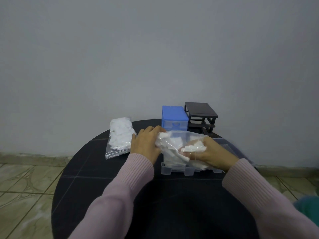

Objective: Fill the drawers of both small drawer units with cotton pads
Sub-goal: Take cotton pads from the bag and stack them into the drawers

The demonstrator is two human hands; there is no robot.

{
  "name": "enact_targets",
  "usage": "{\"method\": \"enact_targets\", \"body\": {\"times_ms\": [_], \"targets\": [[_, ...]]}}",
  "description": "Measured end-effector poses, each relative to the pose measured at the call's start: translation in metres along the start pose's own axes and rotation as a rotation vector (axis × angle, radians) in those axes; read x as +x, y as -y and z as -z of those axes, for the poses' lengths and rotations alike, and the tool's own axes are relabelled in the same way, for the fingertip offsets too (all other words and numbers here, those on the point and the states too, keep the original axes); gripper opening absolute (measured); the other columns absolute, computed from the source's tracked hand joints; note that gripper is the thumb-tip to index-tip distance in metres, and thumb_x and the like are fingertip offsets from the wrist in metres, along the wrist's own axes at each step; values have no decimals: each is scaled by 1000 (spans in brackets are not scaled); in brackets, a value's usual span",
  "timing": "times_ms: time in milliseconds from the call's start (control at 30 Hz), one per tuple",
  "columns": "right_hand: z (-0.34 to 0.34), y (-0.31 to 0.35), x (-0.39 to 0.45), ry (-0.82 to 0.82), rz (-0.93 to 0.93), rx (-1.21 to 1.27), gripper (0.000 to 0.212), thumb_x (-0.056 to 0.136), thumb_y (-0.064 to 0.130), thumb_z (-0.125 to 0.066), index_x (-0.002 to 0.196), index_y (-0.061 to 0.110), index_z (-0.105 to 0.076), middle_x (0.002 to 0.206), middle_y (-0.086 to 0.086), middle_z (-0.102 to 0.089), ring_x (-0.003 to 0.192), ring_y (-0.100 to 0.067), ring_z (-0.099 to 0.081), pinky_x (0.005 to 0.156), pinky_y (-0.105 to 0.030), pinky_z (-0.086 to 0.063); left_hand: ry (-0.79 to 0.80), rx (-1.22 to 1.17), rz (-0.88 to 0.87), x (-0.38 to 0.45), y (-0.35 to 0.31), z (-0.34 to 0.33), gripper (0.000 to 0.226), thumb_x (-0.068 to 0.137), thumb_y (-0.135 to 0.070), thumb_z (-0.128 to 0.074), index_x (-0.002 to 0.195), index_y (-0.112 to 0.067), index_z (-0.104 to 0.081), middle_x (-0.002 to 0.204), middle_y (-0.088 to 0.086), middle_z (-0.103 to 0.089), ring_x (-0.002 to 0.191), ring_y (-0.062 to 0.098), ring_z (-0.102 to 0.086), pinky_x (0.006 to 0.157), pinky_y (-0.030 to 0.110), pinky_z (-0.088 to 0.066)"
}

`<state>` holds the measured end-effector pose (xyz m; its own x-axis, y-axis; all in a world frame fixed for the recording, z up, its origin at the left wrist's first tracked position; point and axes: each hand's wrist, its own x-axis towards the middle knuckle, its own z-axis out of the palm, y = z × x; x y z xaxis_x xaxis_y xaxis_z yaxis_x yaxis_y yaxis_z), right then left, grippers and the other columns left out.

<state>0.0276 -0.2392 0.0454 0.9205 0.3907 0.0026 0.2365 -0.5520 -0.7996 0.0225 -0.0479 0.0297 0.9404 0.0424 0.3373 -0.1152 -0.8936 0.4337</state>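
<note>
Your left hand [146,144] grips the clear bag [177,144] of cotton pads [176,143] over the clear drawer [174,170]. Your right hand [208,154] seems to pinch pads inside. Blue unit [174,118] and black unit [201,114] stand behind; second bag [119,137] lies left.

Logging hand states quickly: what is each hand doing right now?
Left hand: grips the clear bag of cotton pads.
Right hand: fingers curled around cotton pads.

Both hands, left [146,144] and right [209,155], grip a clear bag [179,140] of cotton pads [194,147] above a clear drawer [183,169].
</note>
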Motion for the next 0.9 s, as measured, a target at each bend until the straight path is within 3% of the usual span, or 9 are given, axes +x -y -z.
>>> {"method": "enact_targets", "body": {"times_ms": [133,233,367,433,533,633,767,900], "targets": [[-6,8,-1,135,-7,-99,38,83,38,-63,110,10,-64,90,3,-65,78,-5,-60,71,-11,-47,-16,-10,-5,1,0,-1,40,84,-15,-62,120,-31,-53,122,-6,-54,114,19,-47,106,45,-32],[-8,6,-1,171,-36,-219,48,80,41,-66,116,9,-63,106,-7,-66,94,-17,-61,89,-29,-49,-16,10,-17,0,0,-2,38,85,-17,-61,120,-32,-53,124,-7,-53,115,19,-46,106,46,-31],[-6,8,-3,168,-54,-229,34,81,31,-68,108,11,-63,98,0,-64,88,-13,-59,79,-18,-47,-13,6,-9,0,2,-3,40,86,-17,-61,122,-31,-53,126,-7,-52,117,19,-45,108,46,-30],[-5,9,-4,115,-45,-217,23,83,31,-67,100,17,-62,89,6,-61,80,-6,-56,70,-11,-45,-12,4,2,0,4,-2,40,86,-16,-62,122,-32,-52,126,-7,-52,117,18,-45,108,47,-29],[-1,4,0,-54,-31,-204,23,80,37,-69,91,18,-63,88,2,-64,77,-10,-58,66,-15,-45,13,20,21,0,8,0,43,84,-19,-64,123,-31,-51,126,-6,-52,117,19,-46,108,49,-28],[7,3,-1,-236,2,-90,10,78,21,-73,78,18,-64,75,2,-62,69,-13,-57,56,-19,-42,47,45,48,0,12,1,45,83,-19,-64,124,-30,-49,125,-4,-52,117,20,-47,109,50,-27],[20,2,-3,-424,-13,179,15,72,9,-76,75,18,-64,77,-4,-66,67,-19,-59,54,-24,-47,82,81,88,-3,22,1,50,82,-16,-65,127,-27,-46,122,-2,-52,113,21,-50,106,49,-33],[23,6,-3,-442,-13,435,22,70,6,-78,72,16,-59,78,-6,-65,66,-19,-58,57,-27,-49,151,210,128,-7,32,1,53,87,-28,-62,133,-23,-37,129,0,-49,118,22,-49,107,46,-33]]}}
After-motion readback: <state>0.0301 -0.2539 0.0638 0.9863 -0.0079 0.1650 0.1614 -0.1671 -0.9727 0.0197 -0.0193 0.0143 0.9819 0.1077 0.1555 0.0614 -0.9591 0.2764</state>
